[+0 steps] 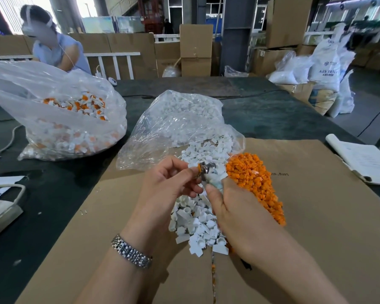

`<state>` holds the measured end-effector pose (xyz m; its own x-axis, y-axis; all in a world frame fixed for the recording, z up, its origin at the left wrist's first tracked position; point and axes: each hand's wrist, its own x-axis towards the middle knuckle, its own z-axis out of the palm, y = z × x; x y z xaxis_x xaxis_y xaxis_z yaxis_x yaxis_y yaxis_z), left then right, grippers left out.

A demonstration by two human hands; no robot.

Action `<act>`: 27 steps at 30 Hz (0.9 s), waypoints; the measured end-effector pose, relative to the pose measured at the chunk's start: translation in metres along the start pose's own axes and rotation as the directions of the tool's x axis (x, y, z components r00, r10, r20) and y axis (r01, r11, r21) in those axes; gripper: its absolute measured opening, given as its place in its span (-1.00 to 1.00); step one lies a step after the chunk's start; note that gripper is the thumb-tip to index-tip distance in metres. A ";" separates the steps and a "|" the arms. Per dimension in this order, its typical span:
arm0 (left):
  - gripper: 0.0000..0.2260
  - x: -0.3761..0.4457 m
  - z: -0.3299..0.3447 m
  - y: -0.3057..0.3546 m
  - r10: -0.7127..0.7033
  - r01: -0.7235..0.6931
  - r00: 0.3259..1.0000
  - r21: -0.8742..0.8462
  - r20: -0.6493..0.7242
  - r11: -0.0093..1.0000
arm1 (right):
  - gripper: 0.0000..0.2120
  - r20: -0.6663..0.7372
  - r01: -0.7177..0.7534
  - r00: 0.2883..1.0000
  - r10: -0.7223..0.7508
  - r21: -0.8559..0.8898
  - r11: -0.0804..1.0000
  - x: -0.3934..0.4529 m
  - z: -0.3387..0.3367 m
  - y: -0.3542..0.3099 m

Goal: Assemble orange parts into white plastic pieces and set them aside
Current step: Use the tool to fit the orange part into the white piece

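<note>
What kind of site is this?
Probably a factory or warehouse hand-assembly bench: loose heaps of white plastic pieces and orange parts on cardboard, a bag of finished assemblies, and stacked cartons behind.

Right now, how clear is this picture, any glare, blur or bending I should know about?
Head view: daylit and even; the hands, left hand and right hand, look slightly soft, so the small metal piece between them is hard to make out. Glare streaks the clear bag at left. Wide-angle bending curves the table edge and the cardboard sheet.
</note>
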<state>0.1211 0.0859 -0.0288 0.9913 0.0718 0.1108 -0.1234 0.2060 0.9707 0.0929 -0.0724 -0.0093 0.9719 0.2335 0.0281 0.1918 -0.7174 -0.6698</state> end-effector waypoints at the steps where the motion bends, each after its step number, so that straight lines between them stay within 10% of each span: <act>1: -0.88 0.000 0.000 -0.001 0.000 0.000 1.000 0.001 0.008 1.000 | -0.66 -0.022 -0.003 1.000 0.002 -0.028 1.000 0.001 0.003 0.000; 16: -0.92 0.004 -0.003 -0.008 -0.081 0.080 0.997 0.021 0.019 0.997 | -0.54 -0.104 -0.079 0.992 0.074 -0.049 0.996 0.014 0.014 0.013; 22: -0.93 0.005 -0.008 -0.003 -0.085 0.084 0.996 -0.023 -0.026 0.996 | -0.59 0.180 -0.155 0.978 0.109 0.266 0.951 0.007 -0.015 0.008; 27: -0.93 0.004 -0.018 0.003 -0.046 0.053 0.995 0.090 -0.088 0.995 | -0.71 0.063 -0.161 0.985 0.158 0.044 0.986 0.017 -0.047 0.022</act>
<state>0.1239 0.1046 -0.0293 0.9879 0.1477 0.0473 -0.0655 0.1209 0.9905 0.1203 -0.1148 0.0117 0.9795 0.1581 -0.1245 0.0269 -0.7157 -0.6979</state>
